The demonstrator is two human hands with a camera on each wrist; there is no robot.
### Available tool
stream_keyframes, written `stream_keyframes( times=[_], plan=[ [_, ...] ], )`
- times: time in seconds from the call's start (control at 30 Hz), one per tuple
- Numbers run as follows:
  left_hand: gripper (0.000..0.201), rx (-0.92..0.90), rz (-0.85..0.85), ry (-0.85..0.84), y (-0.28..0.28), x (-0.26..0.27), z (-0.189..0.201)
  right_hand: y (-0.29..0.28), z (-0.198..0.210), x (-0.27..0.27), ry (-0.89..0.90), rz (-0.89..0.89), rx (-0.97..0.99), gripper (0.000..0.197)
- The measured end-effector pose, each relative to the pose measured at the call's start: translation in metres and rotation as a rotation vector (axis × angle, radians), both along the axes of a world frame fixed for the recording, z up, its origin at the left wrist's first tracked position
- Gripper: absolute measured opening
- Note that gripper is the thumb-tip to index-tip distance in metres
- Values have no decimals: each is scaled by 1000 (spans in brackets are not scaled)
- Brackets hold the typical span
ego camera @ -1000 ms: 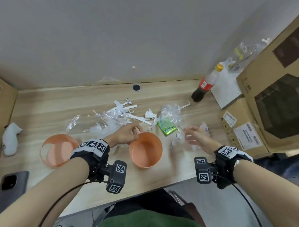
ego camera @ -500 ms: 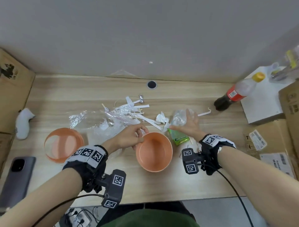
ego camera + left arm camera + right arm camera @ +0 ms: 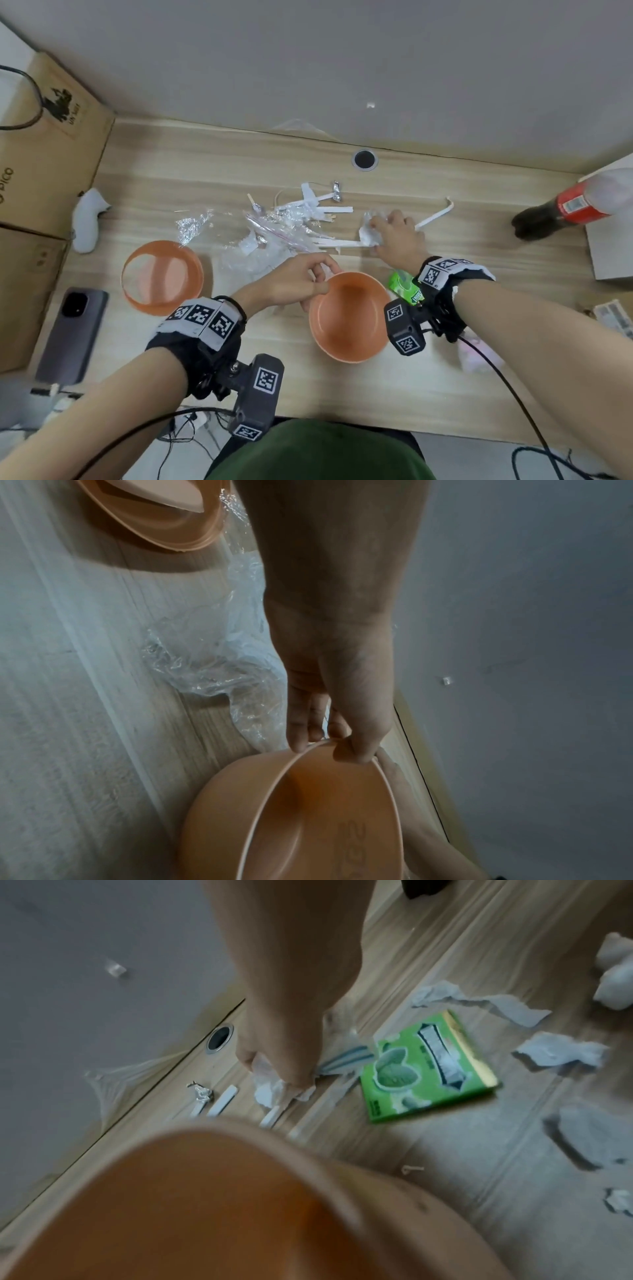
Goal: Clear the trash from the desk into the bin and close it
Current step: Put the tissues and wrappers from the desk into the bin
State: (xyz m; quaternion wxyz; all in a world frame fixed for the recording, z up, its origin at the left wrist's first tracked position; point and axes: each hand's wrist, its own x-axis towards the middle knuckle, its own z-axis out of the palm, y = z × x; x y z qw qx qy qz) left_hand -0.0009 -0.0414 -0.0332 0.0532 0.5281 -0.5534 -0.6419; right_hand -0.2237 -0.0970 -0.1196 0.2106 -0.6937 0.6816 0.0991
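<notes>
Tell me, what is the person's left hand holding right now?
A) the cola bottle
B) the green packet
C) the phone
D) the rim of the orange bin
D: the left hand pinches the rim of the open orange bin, thumb inside and fingers outside, while the right hand gathers crumpled white paper.

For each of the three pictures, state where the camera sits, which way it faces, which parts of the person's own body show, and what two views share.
Head: worn on the head, facing forward and down at the desk; both forearms, left hand and right hand show.
Left wrist: looks along the left hand, which pinches the rim of the orange bin.
Right wrist: looks along the right hand, which grips a crumpled white paper; the green packet lies beside it.
Shared: all three views show the orange bin.
</notes>
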Motion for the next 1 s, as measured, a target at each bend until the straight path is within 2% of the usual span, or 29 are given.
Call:
stream_keyframes(
  times=[0.17, 0.37, 0.6, 0.77, 0.87, 0.93, 1.0],
  plan=[
    [31, 8, -33, 5, -6, 1, 0, -3, 15, -19, -174, -68, 70, 44],
    [31, -2, -83, 14, -9, 1, -1, 11, 42, -36, -213, -137, 5, 35],
    [26, -39, -114, -6, -8, -1, -1, 38, 95, -36, -323, -248, -119, 29],
    [21, -62, -121, -26, -3, -3, -1, 63, 132, -30, -215, -191, -171, 32],
    [21, -73, -125, -24, -1, -4, 0, 74, 129, -33, -189, -328, -210, 33],
    [23, -73, -137, -27, 1, -4, 0, 78, 123, -35, -252, -480, -201, 36],
    [24, -69, -146, -32, 1, -3, 0, 82, 122, -33, -314, -545, -188, 38]
  ],
)
